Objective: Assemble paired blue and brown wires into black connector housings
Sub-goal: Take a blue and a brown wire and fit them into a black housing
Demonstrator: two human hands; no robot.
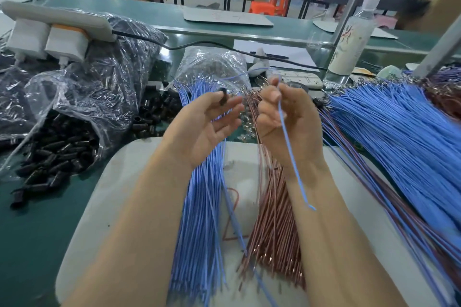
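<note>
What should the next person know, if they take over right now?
Left hand pinches one housing. Right hand grips one blue wire, not yet inserted.
The blue bundle and brown bundle lie on the pad; spare housings spill from the bag at left.
Done: seemingly the pile at right.
Left: insert this blue wire, then a brown one.

1. Clear bags [74, 97] — thin, crinkled, glossy plastic.
2. Black housings [62, 157]: smooth plastic, slight sheen.
3. Blue wires [199, 219] — smooth matt insulation; brown wires [274, 232] glossier.
4. Desk [32, 232]: matt green covering, smooth.
</note>
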